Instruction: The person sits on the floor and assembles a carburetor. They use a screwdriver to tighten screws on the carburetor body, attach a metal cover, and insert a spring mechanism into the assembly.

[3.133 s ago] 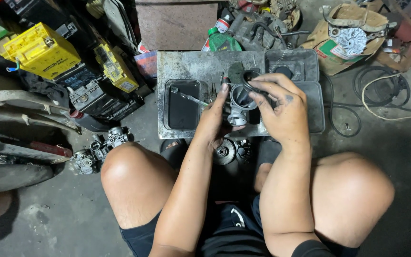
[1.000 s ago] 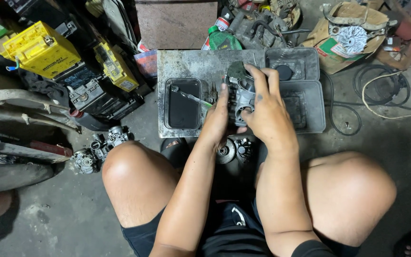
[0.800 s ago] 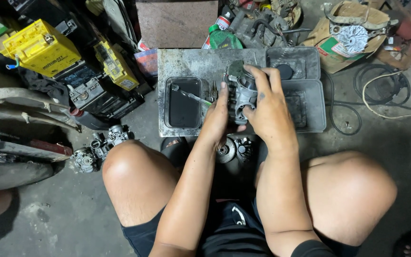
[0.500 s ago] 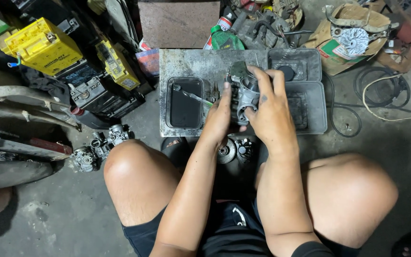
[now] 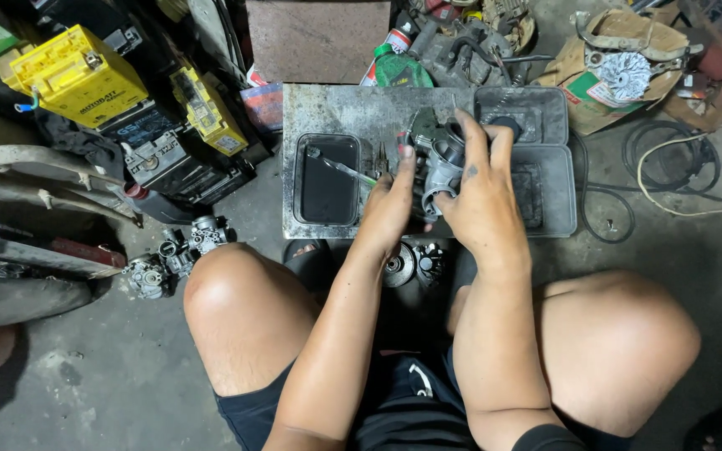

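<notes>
From the head view I see both hands closed on one grey metal carburetor body, held just above the middle of a dirty grey tray in the upper centre of the frame. The left hand wraps its lower left side with the thumb up along it; the right hand covers the right side, fingers curled over the top. Neither hand holds a tool that I can see. The left compartment of the tray contains dark liquid, and a thin metal tool lies across its rim, touching neither hand. On the floor between the knees, below the tray, sit two round metal parts, apart from the body. A second carburetor lies at the left of the frame beside the left knee, with yellow batteries in the upper left. My judgement: the body is stripped of some parts and is under inspection or cleaning over the tray; refitting of the loose parts remains. Whether the bores are clean cannot be told.
</notes>
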